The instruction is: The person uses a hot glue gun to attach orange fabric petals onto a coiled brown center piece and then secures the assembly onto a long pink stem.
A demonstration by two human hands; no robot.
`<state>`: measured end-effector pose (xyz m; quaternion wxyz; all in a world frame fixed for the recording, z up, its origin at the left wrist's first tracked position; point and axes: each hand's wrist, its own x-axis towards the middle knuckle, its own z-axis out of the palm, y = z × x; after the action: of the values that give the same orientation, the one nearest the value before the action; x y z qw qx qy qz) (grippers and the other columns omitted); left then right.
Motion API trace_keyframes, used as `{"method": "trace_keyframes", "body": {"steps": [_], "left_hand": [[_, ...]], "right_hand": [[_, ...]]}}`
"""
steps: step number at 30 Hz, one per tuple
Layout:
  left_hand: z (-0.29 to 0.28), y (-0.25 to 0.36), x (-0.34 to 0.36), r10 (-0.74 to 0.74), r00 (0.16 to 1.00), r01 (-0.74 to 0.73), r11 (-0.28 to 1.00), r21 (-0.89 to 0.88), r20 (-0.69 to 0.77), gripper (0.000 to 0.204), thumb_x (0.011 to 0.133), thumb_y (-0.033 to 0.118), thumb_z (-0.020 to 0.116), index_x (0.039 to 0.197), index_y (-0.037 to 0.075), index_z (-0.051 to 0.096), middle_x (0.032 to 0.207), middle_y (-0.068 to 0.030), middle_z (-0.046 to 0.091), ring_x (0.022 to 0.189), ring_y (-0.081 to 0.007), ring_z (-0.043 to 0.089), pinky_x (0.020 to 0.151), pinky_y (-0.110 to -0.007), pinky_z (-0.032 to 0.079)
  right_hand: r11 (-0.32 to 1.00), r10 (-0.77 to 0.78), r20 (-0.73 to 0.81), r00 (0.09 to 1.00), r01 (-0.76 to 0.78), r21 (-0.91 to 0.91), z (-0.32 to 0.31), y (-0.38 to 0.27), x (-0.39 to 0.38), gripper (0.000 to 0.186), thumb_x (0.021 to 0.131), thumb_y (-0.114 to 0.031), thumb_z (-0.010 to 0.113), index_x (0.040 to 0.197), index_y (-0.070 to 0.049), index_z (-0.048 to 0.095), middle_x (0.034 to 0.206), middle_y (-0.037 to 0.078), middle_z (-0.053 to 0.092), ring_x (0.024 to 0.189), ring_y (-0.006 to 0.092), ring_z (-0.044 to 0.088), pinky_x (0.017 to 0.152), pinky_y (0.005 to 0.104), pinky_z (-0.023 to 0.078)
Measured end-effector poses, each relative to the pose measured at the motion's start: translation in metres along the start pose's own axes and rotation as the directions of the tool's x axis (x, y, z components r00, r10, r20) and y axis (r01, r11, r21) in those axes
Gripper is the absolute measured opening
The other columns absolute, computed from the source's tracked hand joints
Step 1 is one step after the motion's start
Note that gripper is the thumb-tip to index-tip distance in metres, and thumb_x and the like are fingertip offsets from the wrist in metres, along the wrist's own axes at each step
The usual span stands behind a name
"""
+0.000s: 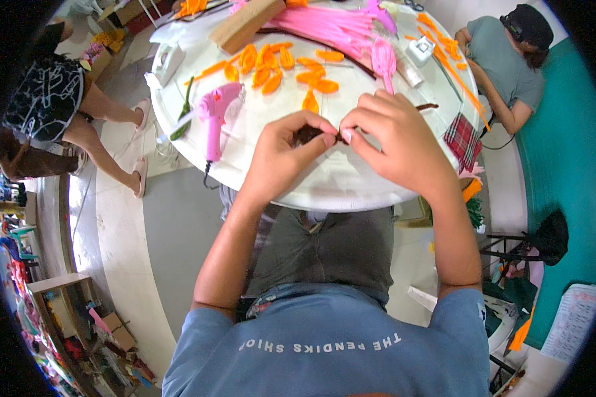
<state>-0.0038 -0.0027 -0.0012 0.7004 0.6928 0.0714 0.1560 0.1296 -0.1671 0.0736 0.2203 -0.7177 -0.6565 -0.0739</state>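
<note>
Across the chest of your blue shirt [338, 357], at six o'clock, runs an arc of white capital letters, upside down in this view; over at four o'clock a white sheet [571, 321] carries rows of handwriting-like marks too small to make out. Taking your fingertips as the clock's centre, you have a small dark brown piece [307, 135] there, just above the near part of the round white table [261, 109]. Your left hand [285, 155] curls around it, thumb and forefinger pinched on it, while your right hand [397, 135] pinches its right end between thumb and forefinger, the two sets of tips nearly touching. On the tabletop, a pink glue gun [213, 119] lies at nine o'clock, orange petal-shaped pieces [271, 82] are scattered between ten and eleven, a wooden block [245, 28] lies at eleven, pink strips [331, 28] spread at twelve, and a plaid cloth [463, 141] hangs over the edge at three. Beyond, grey and pale flooring [179, 231] stretches below the table, a wooden shelf unit [63, 284] stands at eight, a teal surface [563, 165] fills three, and other people are at nine [43, 99] and two [510, 73].
</note>
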Motion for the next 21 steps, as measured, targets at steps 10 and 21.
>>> {"method": "trace_keyframes", "body": {"steps": [10, 21], "left_hand": [[-0.003, 0.008, -0.003, -0.05, 0.999, 0.049, 0.987, -0.156, -0.001, 0.013, 0.088, 0.001, 0.076, 0.099, 0.0, 0.069, 0.096, -0.0048, 0.071, 0.089, -0.0108, 0.066, 0.083, -0.026, 0.052], [-0.008, 0.002, 0.001, -0.1, 0.994, 0.084, 0.958, -0.273, -0.043, 0.009, 0.086, 0.0, 0.071, 0.096, 0.0, 0.069, 0.092, -0.0066, 0.073, 0.081, -0.0096, 0.065, 0.071, -0.023, 0.048]], "right_hand": [[0.995, 0.072, -0.04, 0.997, -0.068, 0.077, -0.003, -0.008, 0.0, 0.011, 0.087, -0.014, 0.069, 0.097, -0.011, 0.07, 0.085, 0.008, 0.06, 0.087, 0.0295, 0.063, 0.077, 0.0436, 0.049], [0.991, -0.095, -0.136, 0.986, 0.082, -0.102, 0.005, -0.003, -0.008, 0.025, 0.076, -0.023, 0.08, 0.099, -0.016, 0.074, 0.081, 0.002, 0.058, 0.08, 0.0241, 0.059, 0.071, 0.0378, 0.049]]}}
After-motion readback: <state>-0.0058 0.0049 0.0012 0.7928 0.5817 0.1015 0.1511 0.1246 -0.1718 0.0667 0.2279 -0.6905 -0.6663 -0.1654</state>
